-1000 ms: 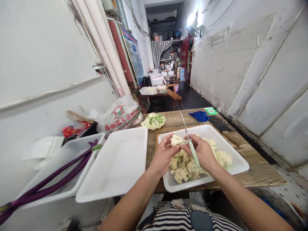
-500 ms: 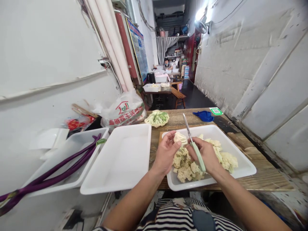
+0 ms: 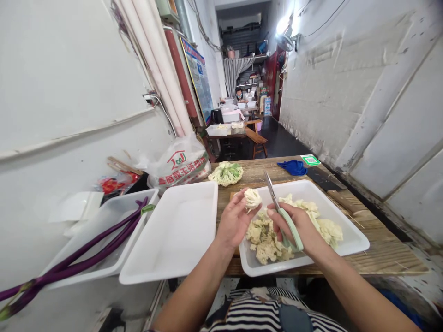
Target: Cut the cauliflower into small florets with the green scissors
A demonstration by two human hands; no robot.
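Observation:
My left hand (image 3: pixel 236 217) is closed around a small cauliflower floret (image 3: pixel 253 198), its cut stems turned up. In my right hand (image 3: pixel 296 225) are scissors (image 3: pixel 290 226) with pale green handles; the metal blades point up and away, apart from the floret. Both hands are over a white tray (image 3: pixel 349 237). Cut cauliflower pieces (image 3: pixel 268 244) lie heaped at its left, and larger cauliflower chunks (image 3: pixel 328 230) lie at its right. Farther back on the wooden table, a cauliflower head (image 3: pixel 226 174) rests with its green stem side up.
An empty white tray (image 3: pixel 169 230) stands to the left, beside another tray (image 3: pixel 119 263) holding long purple eggplants (image 3: pixel 100 246). Behind them sits a plastic bag (image 3: pixel 182 161). A blue cloth item (image 3: pixel 292 167) and a cleaver (image 3: pixel 323 179) lie at the back right. A person (image 3: pixel 239 95) sits far off.
My left hand has drawn the floret slightly left and turned it. The scissors have moved down and right, away from the floret, with their handles spread wider.

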